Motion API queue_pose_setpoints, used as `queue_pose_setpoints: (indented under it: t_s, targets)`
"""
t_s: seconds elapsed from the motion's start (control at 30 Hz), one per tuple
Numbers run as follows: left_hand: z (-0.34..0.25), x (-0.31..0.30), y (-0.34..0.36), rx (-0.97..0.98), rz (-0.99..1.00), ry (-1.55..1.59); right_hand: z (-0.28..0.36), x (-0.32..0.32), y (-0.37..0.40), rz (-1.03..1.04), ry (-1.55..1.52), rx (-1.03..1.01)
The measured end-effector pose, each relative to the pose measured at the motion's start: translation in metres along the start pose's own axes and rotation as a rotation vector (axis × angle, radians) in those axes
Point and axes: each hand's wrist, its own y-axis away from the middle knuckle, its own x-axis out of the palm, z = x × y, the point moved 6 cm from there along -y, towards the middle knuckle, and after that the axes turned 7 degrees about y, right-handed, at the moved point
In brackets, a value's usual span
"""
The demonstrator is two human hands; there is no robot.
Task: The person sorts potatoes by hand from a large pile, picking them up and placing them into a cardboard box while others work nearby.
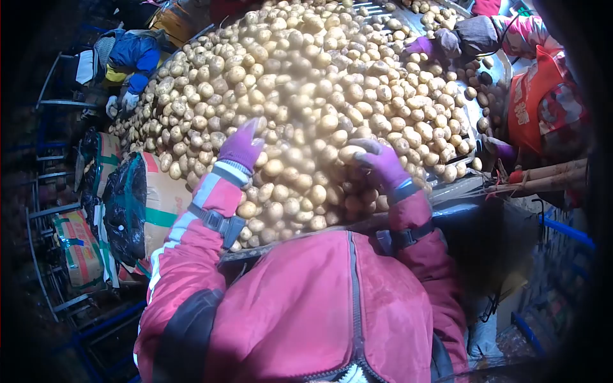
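Observation:
A large heap of potatoes (287,83) covers the metal table in front of me. My left hand (243,144), in a purple glove, rests on the potatoes at the heap's near left; its fingers point up and away, and what lies under them is hidden. On the right, my right hand (381,163), in a purple glove with greyish fingertips, has its thumb and fingers curled round a pale potato (350,154). More potatoes lie between my two hands and down to the table's near edge (294,244).
A co-worker in blue (137,59) reaches in at the upper left. At the right, another in a red apron (535,102) has a gloved hand on the heap. Taped cartons (163,191) stand at the left beside metal rails. Wooden poles (549,173) jut in at the right.

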Motion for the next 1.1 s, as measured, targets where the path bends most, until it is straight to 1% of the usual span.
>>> queue_pose_setpoints:
  t_s: [0.03,0.1,0.13,0.17,0.23,0.27,0.3,0.37,0.4,0.5,0.53,0.57,0.63,0.67,0.7,0.73,0.8,0.83,0.87,0.9,0.93,0.97,1.0,1.03,1.07,1.1]
  targets:
    - [0.002,0.009,-0.003,-0.072,0.065,-0.084,0.004,-0.007,0.006,-0.019,0.031,-0.116]
    - [0.005,0.019,-0.015,-0.076,0.069,-0.198,0.030,-0.013,0.019,-0.089,0.228,-0.288]
    - [0.020,0.034,-0.024,-0.026,-0.017,-0.215,0.044,-0.016,0.028,-0.139,0.392,-0.337]
    - [0.014,0.031,-0.032,-0.062,0.015,-0.230,0.059,-0.014,0.036,-0.187,0.555,-0.381]
    - [0.010,0.027,-0.043,-0.070,0.055,-0.265,0.051,-0.009,0.039,-0.096,0.211,-0.272]
    - [0.008,0.022,-0.047,-0.121,0.149,-0.217,0.037,-0.006,0.035,-0.077,0.099,-0.211]
    - [0.014,0.024,-0.052,-0.182,0.228,-0.223,0.023,-0.001,0.034,-0.080,0.025,-0.212]
    - [0.011,0.021,-0.033,-0.004,0.181,-0.246,0.006,0.010,0.032,-0.086,-0.122,-0.216]
    - [0.011,0.023,-0.030,0.011,0.204,-0.254,-0.001,0.016,0.032,-0.060,-0.213,-0.184]
    - [0.013,0.017,-0.028,-0.119,0.245,0.295,0.000,0.026,0.036,-0.022,-0.076,-0.287]
    - [0.007,0.018,-0.024,-0.032,0.180,0.539,-0.006,0.029,0.035,-0.010,-0.070,-0.204]
    - [-0.022,0.005,-0.016,0.037,0.150,0.612,-0.001,0.029,0.039,0.009,-0.078,-0.188]
    - [-0.049,0.018,0.001,-0.156,0.289,1.000,0.020,0.031,0.048,0.062,-0.124,-0.115]
    - [-0.077,0.015,0.006,-0.086,0.367,0.997,0.028,0.033,0.050,0.072,-0.140,-0.113]
    - [-0.094,0.027,0.017,-0.069,0.394,1.033,0.033,0.036,0.053,0.040,-0.131,-0.196]
    - [-0.120,0.035,0.029,-0.113,0.489,1.059,0.038,0.039,0.055,0.007,-0.120,-0.279]
    - [-0.176,0.050,0.046,0.289,0.467,0.859,0.034,0.038,0.072,-0.071,-0.039,-0.494]
    - [-0.184,0.068,0.054,0.216,0.434,0.750,0.040,0.031,0.085,-0.094,-0.144,-0.463]
    - [-0.196,0.079,0.058,0.233,0.469,0.843,0.014,0.034,0.089,0.084,-0.550,-0.221]
    - [-0.209,0.088,0.061,0.252,0.502,0.927,0.009,0.026,0.109,0.062,-0.635,-0.243]
    - [-0.236,0.078,0.067,0.283,0.582,0.838,0.004,0.017,0.130,0.042,-0.719,-0.268]
    - [-0.248,0.082,0.075,0.363,0.590,0.826,0.000,0.010,0.152,0.024,-0.802,-0.295]
    - [-0.254,0.092,0.079,0.300,0.706,0.887,0.005,-0.006,0.179,-0.201,-0.466,-0.573]
    - [-0.259,0.100,0.084,0.227,0.816,0.940,-0.006,-0.016,0.195,-0.243,-0.436,-0.499]
    - [-0.268,0.096,0.083,0.306,0.750,0.860,-0.015,-0.028,0.213,-0.303,-0.388,-0.427]
    - [-0.273,0.099,0.084,0.305,0.767,0.820,-0.026,-0.042,0.232,-0.356,-0.370,-0.315]
